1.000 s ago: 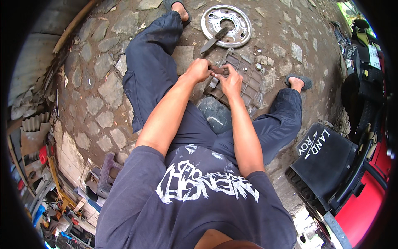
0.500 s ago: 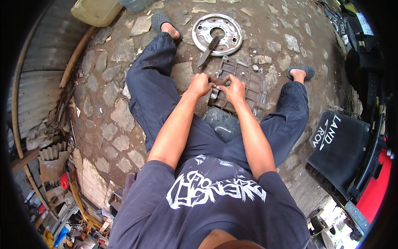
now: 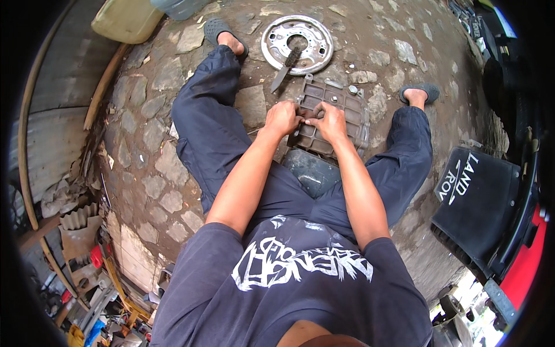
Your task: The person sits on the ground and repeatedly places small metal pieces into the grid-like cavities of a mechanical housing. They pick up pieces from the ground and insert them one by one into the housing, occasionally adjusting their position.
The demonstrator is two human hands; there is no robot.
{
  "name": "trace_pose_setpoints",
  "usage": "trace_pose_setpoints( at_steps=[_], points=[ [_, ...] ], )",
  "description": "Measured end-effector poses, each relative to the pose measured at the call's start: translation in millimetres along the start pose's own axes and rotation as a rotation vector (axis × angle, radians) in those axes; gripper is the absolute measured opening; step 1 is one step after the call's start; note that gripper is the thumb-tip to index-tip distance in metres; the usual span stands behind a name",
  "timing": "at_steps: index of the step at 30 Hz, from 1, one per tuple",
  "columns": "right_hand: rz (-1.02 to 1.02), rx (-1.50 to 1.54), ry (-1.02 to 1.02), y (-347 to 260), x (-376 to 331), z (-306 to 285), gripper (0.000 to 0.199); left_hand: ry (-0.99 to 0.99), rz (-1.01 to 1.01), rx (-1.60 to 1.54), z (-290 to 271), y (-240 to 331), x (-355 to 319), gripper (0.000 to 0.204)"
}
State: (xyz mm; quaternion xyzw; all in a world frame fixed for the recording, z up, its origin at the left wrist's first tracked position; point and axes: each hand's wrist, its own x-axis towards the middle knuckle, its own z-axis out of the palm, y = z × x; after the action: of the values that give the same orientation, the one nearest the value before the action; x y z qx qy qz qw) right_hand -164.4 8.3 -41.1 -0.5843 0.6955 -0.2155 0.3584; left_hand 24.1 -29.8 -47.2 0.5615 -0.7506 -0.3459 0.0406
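My left hand [image 3: 282, 118] and my right hand [image 3: 329, 122] are closed, close together, on a small brown piece [image 3: 309, 114]. My fingers cover most of it, and I cannot make out its kind. Both hands are over a ribbed grey-brown cast metal plate [image 3: 350, 120], which lies in front of me between my legs. Two small bolt-like metal pieces, one of them a silver nut [image 3: 334, 99], rest on its far part. Beyond it, a wire brush [image 3: 285, 69] leans across a round silver metal disc [image 3: 269, 43] with a central hole.
A dark box-like container [image 3: 313, 172] is between my thighs, below the plate. To the right hangs a black mud flap [image 3: 477, 202] beside a red vehicle part. A yellowish plastic jerrycan [image 3: 126, 20] stands far left, near a corrugated metal wall [image 3: 55, 139]. Mixed scrap lies lower left.
My two hands have turned slightly and come a little closer together, hiding more of the brown piece. The whole view has shifted a little.
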Motion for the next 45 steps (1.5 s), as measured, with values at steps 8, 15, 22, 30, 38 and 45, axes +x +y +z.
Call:
trace_pose_setpoints(
  at_steps=[8,15,22,30,38,45],
  points=[
    [-0.046,0.074,-0.015,-22.5,0.7,13.8,0.037,-0.043,-0.133,-0.005,-21.2,-15.8,-3.4,0.032],
    [-0.028,0.032,-0.008,-6.8,0.0,1.7,0.037,-0.045,-0.095,0.064,-11.6,1.5,1.5,0.031],
    [-0.032,0.059,0.004,-6.3,-4.6,11.8,0.035,-0.068,-0.138,0.084,-22.2,7.0,-2.4,0.029],
    [-0.094,0.075,-0.047,5.5,-3.5,10.3,0.031,-0.026,-0.151,-0.242,-16.1,-23.4,-6.5,0.033],
    [0.001,0.131,-0.06,2.3,-3.2,-4.1,0.029,0.047,-0.337,-0.418,12.3,-37.5,2.4,0.026],
    [-0.062,0.037,-0.05,-12.3,-11.1,17.1,0.029,-0.121,-0.437,-0.613,10.5,-32.9,3.8,0.019]
  ],
)
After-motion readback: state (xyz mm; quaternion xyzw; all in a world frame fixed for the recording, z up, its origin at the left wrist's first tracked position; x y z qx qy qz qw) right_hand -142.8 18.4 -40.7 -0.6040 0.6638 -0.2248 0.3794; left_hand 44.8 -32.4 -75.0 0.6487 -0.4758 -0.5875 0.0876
